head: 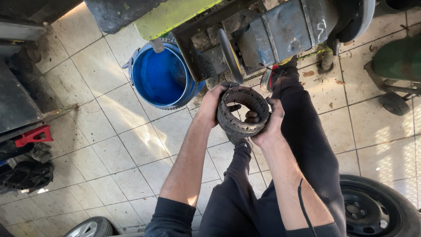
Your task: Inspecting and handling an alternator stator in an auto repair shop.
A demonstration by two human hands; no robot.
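The small worn tyre (243,112), a black ring with a cracked, frayed inner edge, is held in the air above the tiled floor (109,145), and everything else sits around it. Just above it hangs the grey machine (272,35) with its dark round handwheel, so close that little free room shows on that side. Up and to the left of the tyre stands the blue bucket (160,77), near but apart from it. Left and below-left of the tyre the tiles lie open for a good stretch, out to a red stand (33,135) at the far left edge. Below-right of the tyre a car wheel (377,208) lies on the floor.

The left hand (210,105) grips the tyre's left side, fingers curled over the rim. The right hand (267,125) clasps the right side, fingers wrapped inward with tips inside the opening; it seems the thumb lies on the outer tread, though the angle hides it. Both forearms reach forward, sleeves pushed up to the elbows, over dark-trousered legs.
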